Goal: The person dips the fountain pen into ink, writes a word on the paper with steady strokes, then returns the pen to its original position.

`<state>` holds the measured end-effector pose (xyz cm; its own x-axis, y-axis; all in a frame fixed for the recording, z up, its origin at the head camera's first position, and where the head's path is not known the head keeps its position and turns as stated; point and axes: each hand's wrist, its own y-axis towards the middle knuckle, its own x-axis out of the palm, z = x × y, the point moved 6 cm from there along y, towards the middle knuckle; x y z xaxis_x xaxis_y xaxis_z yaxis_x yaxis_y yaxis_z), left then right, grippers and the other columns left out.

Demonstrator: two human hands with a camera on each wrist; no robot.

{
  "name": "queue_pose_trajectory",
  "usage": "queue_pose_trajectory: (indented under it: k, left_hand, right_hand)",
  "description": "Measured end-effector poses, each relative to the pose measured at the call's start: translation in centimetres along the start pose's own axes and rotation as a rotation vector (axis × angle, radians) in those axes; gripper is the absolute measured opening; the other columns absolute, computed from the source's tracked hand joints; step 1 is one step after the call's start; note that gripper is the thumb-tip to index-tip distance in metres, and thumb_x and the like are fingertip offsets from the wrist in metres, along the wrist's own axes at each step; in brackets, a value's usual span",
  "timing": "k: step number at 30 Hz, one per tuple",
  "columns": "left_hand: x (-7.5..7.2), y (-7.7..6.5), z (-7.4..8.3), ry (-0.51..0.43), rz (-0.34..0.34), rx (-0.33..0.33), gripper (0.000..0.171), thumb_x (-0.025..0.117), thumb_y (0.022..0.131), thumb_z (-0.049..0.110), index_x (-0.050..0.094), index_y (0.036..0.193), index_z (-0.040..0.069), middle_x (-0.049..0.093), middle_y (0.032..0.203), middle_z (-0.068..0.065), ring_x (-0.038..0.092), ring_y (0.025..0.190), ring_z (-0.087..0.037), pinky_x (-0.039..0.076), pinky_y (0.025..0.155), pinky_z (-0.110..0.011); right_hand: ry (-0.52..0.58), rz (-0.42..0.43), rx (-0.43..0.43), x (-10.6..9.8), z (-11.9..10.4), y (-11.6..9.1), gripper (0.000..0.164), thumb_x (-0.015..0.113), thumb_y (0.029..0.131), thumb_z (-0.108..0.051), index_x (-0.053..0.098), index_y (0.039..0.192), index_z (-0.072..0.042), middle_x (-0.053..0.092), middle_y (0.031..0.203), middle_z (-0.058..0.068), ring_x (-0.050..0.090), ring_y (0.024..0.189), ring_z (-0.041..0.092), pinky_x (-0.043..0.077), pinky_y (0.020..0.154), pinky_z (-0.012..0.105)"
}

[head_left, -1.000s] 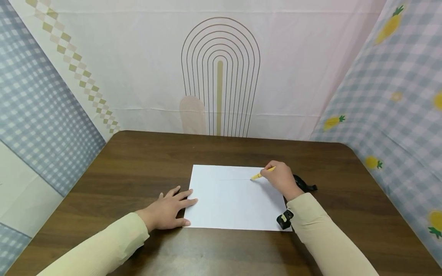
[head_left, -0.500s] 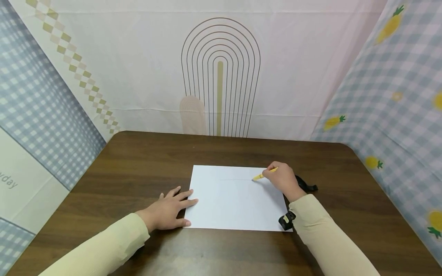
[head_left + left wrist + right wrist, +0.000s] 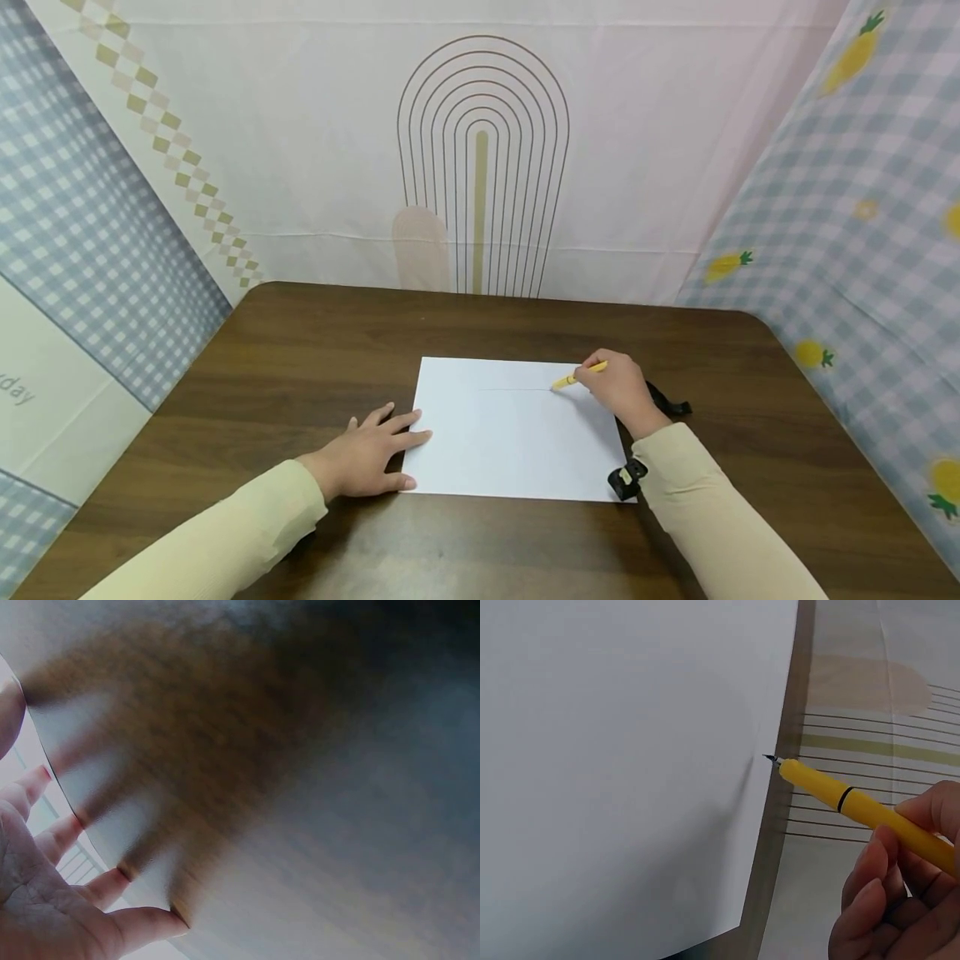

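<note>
A white sheet of paper (image 3: 510,446) lies on the brown table. My left hand (image 3: 365,458) rests with spread fingers at the sheet's left edge, a few fingertips on the paper; the left wrist view shows its fingers (image 3: 56,838) spread too. My right hand (image 3: 618,390) pinches a yellow fountain pen (image 3: 817,784) between thumb and fingers. The pen's metal nib (image 3: 771,758) points down at the paper's upper right area. A thin straight line (image 3: 513,389) runs across the upper part of the sheet and ends at the nib.
The wooden table (image 3: 337,333) has a rounded far edge against a white patterned cloth (image 3: 322,167). Checked cloth (image 3: 795,250) hangs on the right. A black strap (image 3: 670,402) shows behind the right hand, and a small black device (image 3: 626,479) sits at the right wrist.
My right hand has moved slightly right with the pen, and the line on the paper has grown a little longer to the right. The left hand stays in place.
</note>
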<state>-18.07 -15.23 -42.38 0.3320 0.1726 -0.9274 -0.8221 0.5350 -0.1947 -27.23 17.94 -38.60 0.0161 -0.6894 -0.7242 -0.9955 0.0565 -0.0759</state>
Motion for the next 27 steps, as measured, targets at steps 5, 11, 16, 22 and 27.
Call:
queue_pose_trajectory:
  k: [5,11,16,22,27]
  left_hand:
    - [0.0,0.0,0.1,-0.002,-0.003,-0.001,0.064,0.066,0.088,0.047,0.047,0.145,0.024,0.031,0.156,-0.007,0.021,0.142,-0.046,0.023,0.096,-0.077]
    - [0.1,0.1,0.0,0.002,-0.003,-0.009,0.063,0.066,0.089,0.047,0.047,0.145,0.025,0.03,0.156,-0.006,0.019,0.142,-0.045,0.023,0.097,-0.077]
    - [0.1,0.2,-0.1,0.006,-0.003,-0.01,0.063,0.066,0.089,0.047,0.047,0.145,0.026,0.03,0.156,-0.005,0.019,0.143,-0.045,0.023,0.097,-0.077]
    - [0.0,0.1,-0.1,0.009,-0.003,-0.004,0.064,0.066,0.089,0.047,0.047,0.145,0.025,0.031,0.156,-0.007,0.02,0.142,-0.045,0.024,0.096,-0.077]
    - [0.1,0.1,-0.1,0.01,-0.005,-0.005,0.064,0.066,0.089,0.047,0.047,0.145,0.025,0.03,0.156,-0.006,0.02,0.142,-0.045,0.023,0.096,-0.077]
  right_hand:
    - [0.079,0.013,0.01,-0.2,0.2,0.3,0.02,0.06,0.092,-0.021,0.066,0.096,-0.003,0.066,0.095,0.013,0.058,0.08,0.022,0.043,0.062,0.028]
    - [0.124,0.017,0.036,0.3,0.4,0.7,0.022,0.061,0.093,-0.025,0.066,0.098,-0.004,0.065,0.097,0.013,0.06,0.084,0.024,0.044,0.068,0.03]
    - [0.157,0.024,0.065,0.8,0.4,1.0,0.022,0.061,0.093,-0.025,0.066,0.1,-0.004,0.065,0.098,0.014,0.059,0.082,0.023,0.043,0.068,0.03]
    - [0.178,0.03,0.082,1.3,0.2,1.2,0.024,0.061,0.094,-0.026,0.065,0.101,-0.003,0.066,0.096,0.012,0.06,0.08,0.02,0.043,0.066,0.03]
    - [0.188,0.024,0.081,1.8,0.0,1.3,0.025,0.06,0.094,-0.027,0.064,0.101,-0.003,0.066,0.097,0.012,0.06,0.082,0.022,0.044,0.067,0.03]
